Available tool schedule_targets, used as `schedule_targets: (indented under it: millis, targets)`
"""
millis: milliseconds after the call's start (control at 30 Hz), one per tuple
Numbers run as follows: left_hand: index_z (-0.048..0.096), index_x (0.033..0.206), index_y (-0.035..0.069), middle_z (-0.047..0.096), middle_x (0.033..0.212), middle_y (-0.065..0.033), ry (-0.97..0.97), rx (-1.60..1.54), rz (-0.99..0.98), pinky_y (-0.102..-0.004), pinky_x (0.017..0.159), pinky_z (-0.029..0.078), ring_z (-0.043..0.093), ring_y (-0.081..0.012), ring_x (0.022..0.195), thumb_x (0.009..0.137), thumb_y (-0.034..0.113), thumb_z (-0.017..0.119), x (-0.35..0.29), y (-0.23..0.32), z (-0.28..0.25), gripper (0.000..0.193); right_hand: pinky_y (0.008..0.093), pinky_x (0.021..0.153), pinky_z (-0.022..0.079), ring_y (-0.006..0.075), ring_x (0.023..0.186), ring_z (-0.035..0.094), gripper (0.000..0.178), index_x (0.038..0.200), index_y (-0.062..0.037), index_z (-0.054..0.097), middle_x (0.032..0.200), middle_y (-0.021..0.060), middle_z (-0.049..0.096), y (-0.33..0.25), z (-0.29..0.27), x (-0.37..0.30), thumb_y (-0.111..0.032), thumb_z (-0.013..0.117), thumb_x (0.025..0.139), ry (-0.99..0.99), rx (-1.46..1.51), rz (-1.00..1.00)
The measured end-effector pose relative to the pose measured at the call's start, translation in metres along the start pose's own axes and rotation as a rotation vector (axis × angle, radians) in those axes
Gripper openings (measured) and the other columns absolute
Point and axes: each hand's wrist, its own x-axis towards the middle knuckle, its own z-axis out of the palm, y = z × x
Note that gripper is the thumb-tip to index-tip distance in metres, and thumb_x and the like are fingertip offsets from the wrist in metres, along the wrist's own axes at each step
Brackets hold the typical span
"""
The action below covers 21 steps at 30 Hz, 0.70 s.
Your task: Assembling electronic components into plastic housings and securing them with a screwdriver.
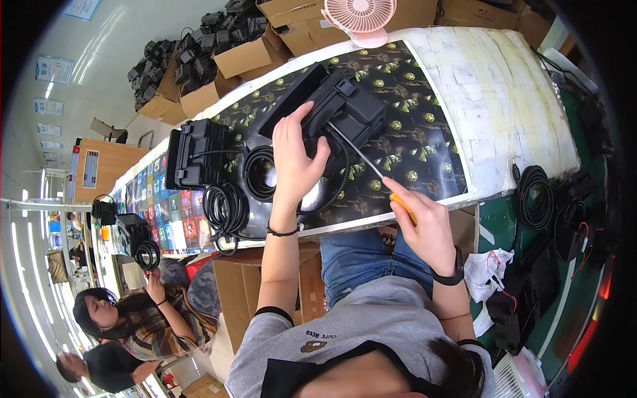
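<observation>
On the worktop [491, 106] in front of the person sits a black plastic box-shaped device with a flat panel [361, 109], its long axis slanting from near left to far right. A slim screwdriver with a bare metal shaft and a yellow handle [369, 164] points away and to the left, its tip at the side of the device. The right hand [426, 222] grips the handle with curled fingers; the left hand [295, 156] is spread over the device's near-left part, fingers extended, thumb apart.

The device is matte black with squared edges, ribs and raised clasp-like parts; its thin panel stands along the far-left side. A coil of smooth black cable [249, 176] rests beside the left hand. Farther left is a similar ribbed black unit [204, 154]. Beneath lies a glossy black patterned sheet [434, 149] with yellow-green motifs; the white tape-like covering to the right looks wrinkled.
</observation>
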Motion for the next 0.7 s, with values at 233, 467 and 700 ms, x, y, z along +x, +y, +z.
schedule_targets:
  millis: [233, 467, 700]
  targets:
    - [0.050, 0.130, 0.001, 0.058, 0.125, -0.0157, 0.025, 0.000, 0.026, -0.0401, 0.103, 0.038, 0.053, -0.0324, 0.117, 0.076, 0.001, 0.063, -0.001, -0.003, -0.004, 0.055, 0.0164, 0.045, 0.037, 0.0031, 0.053, 0.043, 0.044, 0.145, -0.0059, 0.044, 0.094, 0.0087, 0.064, 0.032, -0.009, 0.012, -0.012, 0.049, 0.101, -0.366, 1.092, 0.538]
    - [0.051, 0.129, 0.000, 0.058, 0.124, -0.0165, 0.106, 0.047, -0.013, -0.0404, 0.101, 0.040, 0.053, -0.0337, 0.114, 0.077, 0.001, 0.061, -0.007, -0.001, 0.004, 0.053, 0.0199, 0.050, 0.043, 0.0047, 0.058, 0.051, 0.042, 0.142, -0.0090, 0.050, 0.088, 0.0060, 0.067, 0.014, -0.008, 0.000, -0.012, 0.052, 0.100, -0.305, 0.824, 0.460]
    - [0.051, 0.128, 0.000, 0.058, 0.124, -0.0157, 0.117, 0.049, -0.035, -0.0405, 0.101, 0.040, 0.054, -0.0331, 0.114, 0.077, 0.001, 0.060, -0.008, 0.000, 0.003, 0.052, 0.0337, 0.059, 0.053, 0.0297, 0.066, 0.065, 0.042, 0.130, -0.0099, 0.060, 0.083, 0.0157, 0.066, -0.021, -0.005, -0.003, -0.004, 0.062, 0.089, -0.091, 0.004, -0.003]
